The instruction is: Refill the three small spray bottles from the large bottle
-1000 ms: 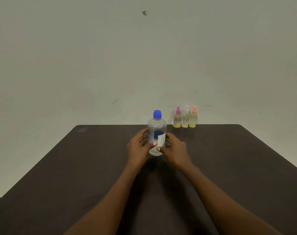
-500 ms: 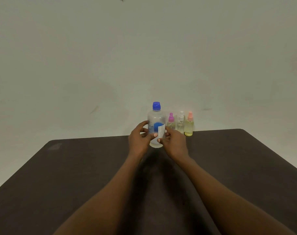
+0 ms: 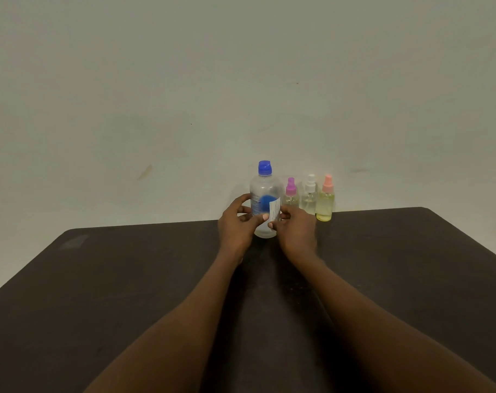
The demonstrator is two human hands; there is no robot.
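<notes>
A large clear bottle (image 3: pixel 263 191) with a blue cap and a blue-and-white label stands upright near the far edge of the dark table (image 3: pixel 127 279). My left hand (image 3: pixel 236 224) grips its left side and my right hand (image 3: pixel 295 226) grips its right side. Just to its right, three small spray bottles stand in a row at the table's far edge: one with a purple cap (image 3: pixel 291 192), one with a white cap (image 3: pixel 309 195), one with an orange cap (image 3: pixel 325 199) holding yellow liquid. My right hand hides the lower part of the purple-capped one.
A plain pale wall (image 3: pixel 184 95) rises right behind the table's far edge. The table's rounded far corners lie to the left and right.
The large bottle, held in both hands, has come closer to the three spray bottles. The camera has tilted, so the table sits lower in view.
</notes>
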